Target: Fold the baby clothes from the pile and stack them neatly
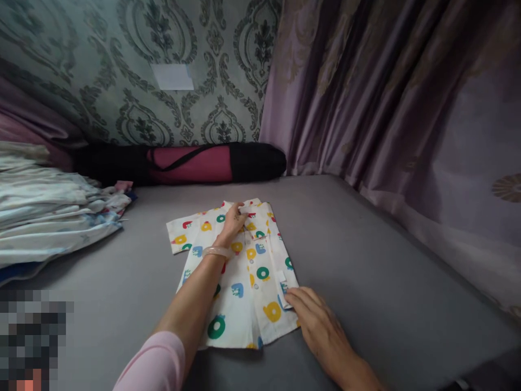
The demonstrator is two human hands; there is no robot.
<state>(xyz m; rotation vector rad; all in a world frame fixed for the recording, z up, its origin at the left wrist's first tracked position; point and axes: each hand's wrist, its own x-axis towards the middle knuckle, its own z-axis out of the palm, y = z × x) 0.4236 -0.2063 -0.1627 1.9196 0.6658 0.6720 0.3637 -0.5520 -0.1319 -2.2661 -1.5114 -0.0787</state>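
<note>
A small white shirt (pixel 236 290) with green, yellow, blue and red prints lies front up on the grey bed sheet (pixel 345 244). Its left sleeve spreads outward, while its right side is folded inward over the front. My left hand (pixel 235 218), with a bangle at the wrist, rests near the collar, its fingers partly bent; whether they pinch cloth is hidden. At the lower right edge of the shirt, my right hand (pixel 313 315) touches the folded side with its fingertips, near a small white tag.
A black and dark pink long bag (pixel 195 164) lies along the patterned wall. Piled light clothes (pixel 52 206) are at the left. Purple curtains (pixel 366 98) hang along the right side. The lower left corner is pixelated.
</note>
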